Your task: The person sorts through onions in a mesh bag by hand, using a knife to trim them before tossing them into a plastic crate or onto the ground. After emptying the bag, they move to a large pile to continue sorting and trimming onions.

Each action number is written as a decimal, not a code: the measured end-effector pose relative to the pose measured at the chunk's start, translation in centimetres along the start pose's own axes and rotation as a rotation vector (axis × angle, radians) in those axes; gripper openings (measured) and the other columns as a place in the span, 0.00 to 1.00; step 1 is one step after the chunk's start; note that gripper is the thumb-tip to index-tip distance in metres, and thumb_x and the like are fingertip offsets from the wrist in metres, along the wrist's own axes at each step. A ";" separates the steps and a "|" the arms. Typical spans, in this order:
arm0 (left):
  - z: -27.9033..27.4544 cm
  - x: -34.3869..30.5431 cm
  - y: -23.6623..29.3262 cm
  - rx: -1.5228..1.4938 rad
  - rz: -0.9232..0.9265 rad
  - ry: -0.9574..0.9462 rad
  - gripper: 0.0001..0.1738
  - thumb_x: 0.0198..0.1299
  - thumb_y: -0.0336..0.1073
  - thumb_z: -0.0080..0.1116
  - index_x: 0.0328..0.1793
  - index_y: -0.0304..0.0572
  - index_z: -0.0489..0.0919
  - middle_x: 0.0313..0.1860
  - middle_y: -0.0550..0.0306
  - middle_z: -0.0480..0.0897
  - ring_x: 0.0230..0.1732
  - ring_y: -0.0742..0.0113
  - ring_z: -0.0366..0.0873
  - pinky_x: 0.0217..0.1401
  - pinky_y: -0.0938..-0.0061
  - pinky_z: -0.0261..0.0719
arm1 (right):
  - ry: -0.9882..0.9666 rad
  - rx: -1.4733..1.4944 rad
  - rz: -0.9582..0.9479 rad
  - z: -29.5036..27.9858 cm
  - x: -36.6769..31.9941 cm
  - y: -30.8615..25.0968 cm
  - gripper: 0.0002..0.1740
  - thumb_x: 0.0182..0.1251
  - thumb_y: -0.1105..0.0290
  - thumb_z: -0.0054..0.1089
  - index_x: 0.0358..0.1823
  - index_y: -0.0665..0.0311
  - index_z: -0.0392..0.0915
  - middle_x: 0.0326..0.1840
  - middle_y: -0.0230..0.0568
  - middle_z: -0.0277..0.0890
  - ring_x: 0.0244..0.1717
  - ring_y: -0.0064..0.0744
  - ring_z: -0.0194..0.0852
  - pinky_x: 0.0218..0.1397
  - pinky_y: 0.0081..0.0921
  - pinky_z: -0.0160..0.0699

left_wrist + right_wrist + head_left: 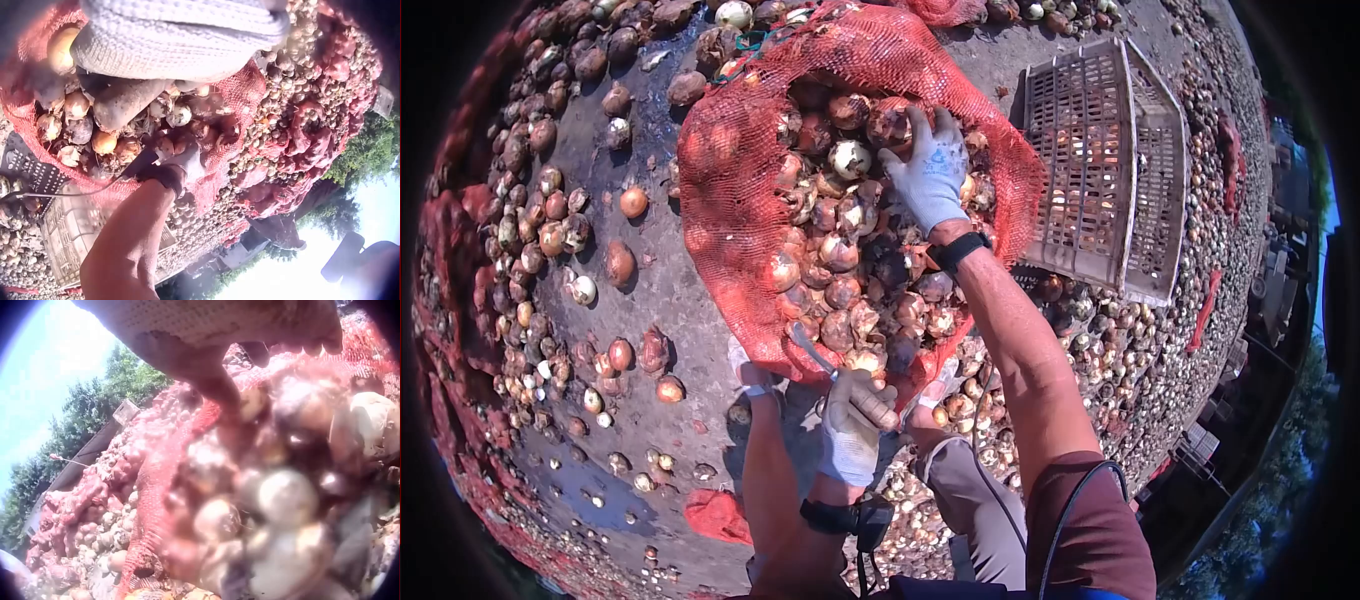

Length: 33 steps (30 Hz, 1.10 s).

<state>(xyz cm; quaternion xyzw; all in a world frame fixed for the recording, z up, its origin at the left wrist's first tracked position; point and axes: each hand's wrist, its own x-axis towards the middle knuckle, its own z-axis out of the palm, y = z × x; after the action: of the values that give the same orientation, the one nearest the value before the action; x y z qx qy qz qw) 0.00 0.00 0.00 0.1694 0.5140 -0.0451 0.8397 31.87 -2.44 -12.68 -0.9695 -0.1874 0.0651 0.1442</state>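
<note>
The left hand [849, 430] curls its fingers round a knife [876, 406]; the right hand [934, 178] spreads its fingers among onions [840, 252], the red mesh bag [725, 225] surrounding them.

Harsh sunlight hazes both wrist views, the right's onions [287, 497] blur, and the head view's edges bow.

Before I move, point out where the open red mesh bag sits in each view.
Head: the red mesh bag fills the upper middle, its mouth open over onions.
Left wrist: the red mesh bag spreads over the upper left and middle, partly hidden by the left hand.
Right wrist: the red mesh bag slants up through the middle, with onions to its right.
Shared landmark: the gloved right hand.
</note>
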 end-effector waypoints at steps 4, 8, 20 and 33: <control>0.5 1.3 1.8 -0.130 -0.010 0.038 0.19 0.70 0.50 0.51 0.50 0.41 0.73 0.39 0.57 0.76 0.40 0.60 0.81 0.39 0.69 0.80 | -0.142 -0.048 -0.036 1.7 3.8 -2.9 0.41 0.50 0.57 0.72 0.68 0.50 0.66 0.59 0.58 0.67 0.60 0.60 0.69 0.61 0.48 0.71; -1.1 1.4 0.2 -0.164 -0.041 -0.072 0.19 0.70 0.51 0.51 0.48 0.41 0.74 0.36 0.57 0.77 0.38 0.60 0.81 0.36 0.69 0.80 | -0.197 0.116 0.072 0.2 3.4 -3.2 0.42 0.46 0.57 0.72 0.67 0.51 0.68 0.57 0.62 0.67 0.61 0.59 0.68 0.64 0.45 0.71; 0.2 1.8 0.8 0.145 0.081 -0.176 0.47 0.54 0.79 0.51 0.53 0.37 0.71 0.37 0.58 0.75 0.40 0.66 0.79 0.42 0.70 0.81 | 0.777 -0.353 0.095 -21.6 -6.4 11.2 0.44 0.56 0.71 0.72 0.73 0.60 0.57 0.73 0.58 0.52 0.73 0.55 0.54 0.75 0.43 0.57; 0.9 1.9 1.6 -0.126 -0.063 0.000 0.24 0.71 0.55 0.49 0.54 0.39 0.73 0.39 0.56 0.80 0.41 0.62 0.81 0.41 0.68 0.82 | -0.606 0.184 0.432 8.6 12.5 9.9 0.33 0.53 0.42 0.63 0.51 0.63 0.83 0.53 0.54 0.81 0.59 0.47 0.78 0.60 0.37 0.75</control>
<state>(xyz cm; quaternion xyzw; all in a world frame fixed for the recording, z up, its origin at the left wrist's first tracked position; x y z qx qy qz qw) 2.06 1.36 -0.87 0.1000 0.5207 -0.0394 0.8469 45.22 -4.26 -24.74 -0.9064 -0.0063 0.3942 0.1518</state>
